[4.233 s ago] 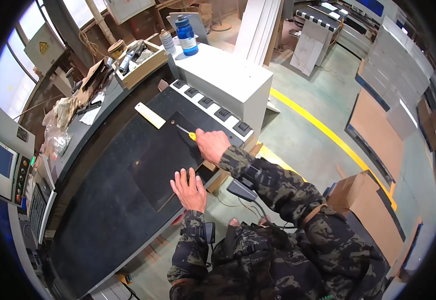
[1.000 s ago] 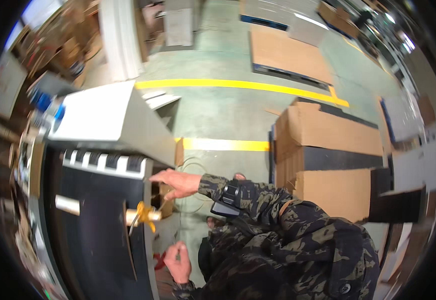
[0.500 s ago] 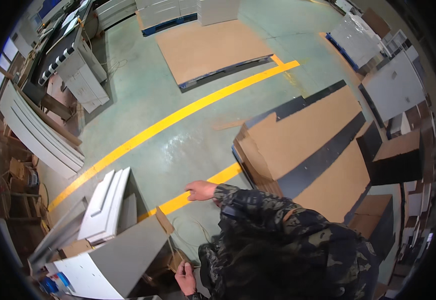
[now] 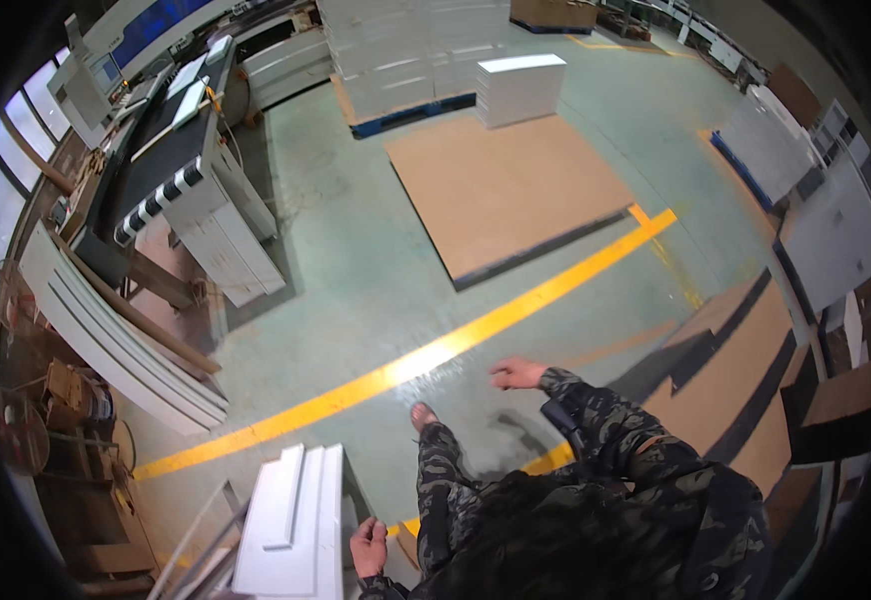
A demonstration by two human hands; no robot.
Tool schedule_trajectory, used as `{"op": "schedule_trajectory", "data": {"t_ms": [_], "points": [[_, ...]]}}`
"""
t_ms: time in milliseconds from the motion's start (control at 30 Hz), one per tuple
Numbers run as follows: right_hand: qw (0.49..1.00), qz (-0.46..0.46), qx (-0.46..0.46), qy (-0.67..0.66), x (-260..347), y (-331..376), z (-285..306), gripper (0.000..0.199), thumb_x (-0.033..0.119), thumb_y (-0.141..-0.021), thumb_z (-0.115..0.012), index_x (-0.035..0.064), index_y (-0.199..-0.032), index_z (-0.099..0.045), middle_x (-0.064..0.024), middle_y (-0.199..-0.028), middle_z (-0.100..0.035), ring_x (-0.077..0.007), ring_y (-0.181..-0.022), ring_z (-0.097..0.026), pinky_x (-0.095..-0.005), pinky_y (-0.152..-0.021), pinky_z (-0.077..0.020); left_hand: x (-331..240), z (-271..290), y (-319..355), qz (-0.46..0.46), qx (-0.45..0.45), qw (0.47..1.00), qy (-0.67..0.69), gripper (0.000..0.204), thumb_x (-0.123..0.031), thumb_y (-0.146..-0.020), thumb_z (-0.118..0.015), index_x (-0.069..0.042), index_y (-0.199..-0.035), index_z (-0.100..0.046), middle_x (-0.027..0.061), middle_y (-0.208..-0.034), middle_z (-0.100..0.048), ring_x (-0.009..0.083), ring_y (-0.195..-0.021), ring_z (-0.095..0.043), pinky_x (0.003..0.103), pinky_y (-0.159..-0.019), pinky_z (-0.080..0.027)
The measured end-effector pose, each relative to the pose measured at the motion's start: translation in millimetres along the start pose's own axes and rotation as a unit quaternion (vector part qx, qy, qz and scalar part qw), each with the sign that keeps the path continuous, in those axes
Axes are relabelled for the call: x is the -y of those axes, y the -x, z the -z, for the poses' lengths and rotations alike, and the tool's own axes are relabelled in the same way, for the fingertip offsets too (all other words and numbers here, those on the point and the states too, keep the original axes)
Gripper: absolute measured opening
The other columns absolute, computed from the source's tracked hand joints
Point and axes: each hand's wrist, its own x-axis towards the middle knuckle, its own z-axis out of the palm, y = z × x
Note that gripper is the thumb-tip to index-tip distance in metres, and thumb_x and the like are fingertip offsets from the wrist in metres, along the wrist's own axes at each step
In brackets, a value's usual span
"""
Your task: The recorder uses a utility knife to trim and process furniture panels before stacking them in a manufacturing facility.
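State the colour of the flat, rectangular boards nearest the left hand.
The boards are white; head view.

Two hands (image 4: 518, 375), one foot (image 4: 422, 415), one large brown sheet (image 4: 506, 195) carrying one white stack (image 4: 522, 94) at its far edge, one black-topped worktop (image 4: 162, 172).

"Where does the head view sit?"
"Worn on the head, facing down and forward."
"How near?"
"Left hand (image 4: 369, 549), right hand (image 4: 521, 373) close below; yellow floor line (image 4: 346, 397) beyond; blue pallet (image 4: 411, 117) farther."

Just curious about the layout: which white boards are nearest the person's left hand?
The stack at the picture's bottom, beside the left hand; the long boards are farther left.
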Motion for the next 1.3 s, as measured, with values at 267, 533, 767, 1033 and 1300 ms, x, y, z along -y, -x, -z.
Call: {"op": "schedule_trajectory", "data": {"t_ms": [267,533,767,1033,1300], "points": [[0.946,-0.196,-0.184,-0.182,-5,-69,134,0.02,0.021,-0.09,-0.064,0.0025,-0.084,-0.067,-0.0072,-0.073,-0.067,-0.0153,-0.062,-0.063,-0.03,-0.057,-0.0519,-174,54,-301,-0.078,-0.022,0.994,-0.068,0.037,-0.025,-0.088,-0.066,0.004,-0.111,-0.068,0.0194,-0.096,-0.072,0.0245,-0.09,-0.07,0.034,-0.082,-0.054],[0.845,-0.341,-0.24,-0.336,-1,-238,212,0.006,-0.003,-0.086,-0.059,-0.004,-0.08,-0.059,-0.0163,-0.069,-0.06,-0.025,-0.053,-0.061,-0.0395,-0.043,-0.0466,-420,-16,-570,-0.182,0.092,0.971,-0.123,0.044,-0.034,-0.089,-0.064,0.0,-0.116,-0.067,0.0188,-0.091,-0.071,0.0235,-0.084,-0.069,0.034,-0.08,-0.053],[0.939,-0.162,-0.218,-0.209,179,-588,425,0.016,0.016,-0.089,-0.063,0.0012,-0.084,-0.067,-0.0089,-0.072,-0.066,-0.0183,-0.062,-0.063,-0.0332,-0.058,-0.0529,-627,-43,-743,-0.205,0.123,0.967,-0.092,0.045,-0.034,-0.09,-0.062,0.001,-0.119,-0.065,0.02,-0.095,-0.071,0.0261,-0.087,-0.069,0.035,-0.081,-0.053],[0.961,0.114,-0.073,-0.239,555,-908,516,0.021,0.023,-0.095,-0.06,0.0024,-0.097,-0.064,-0.004,-0.084,-0.066,-0.0108,-0.074,-0.061,-0.0252,-0.067,-0.0506,-797,-19,-992,-0.234,0.139,0.956,-0.11,0.042,-0.029,-0.093,-0.064,0.002,-0.12,-0.064,0.0151,-0.1,-0.072,0.0172,-0.089,-0.067,0.031,-0.081,-0.052],[0.973,0.054,0.012,-0.226,646,-1105,592,0.029,0.028,-0.094,-0.064,0.0029,-0.108,-0.065,-0.0038,-0.091,-0.069,-0.0106,-0.079,-0.065,-0.0247,-0.069,-0.0524,-974,18,-1225,-0.268,0.051,0.956,-0.104,0.04,-0.029,-0.088,-0.063,0.001,-0.114,-0.067,0.0225,-0.09,-0.07,0.0295,-0.085,-0.07,0.038,-0.077,-0.053]]}}
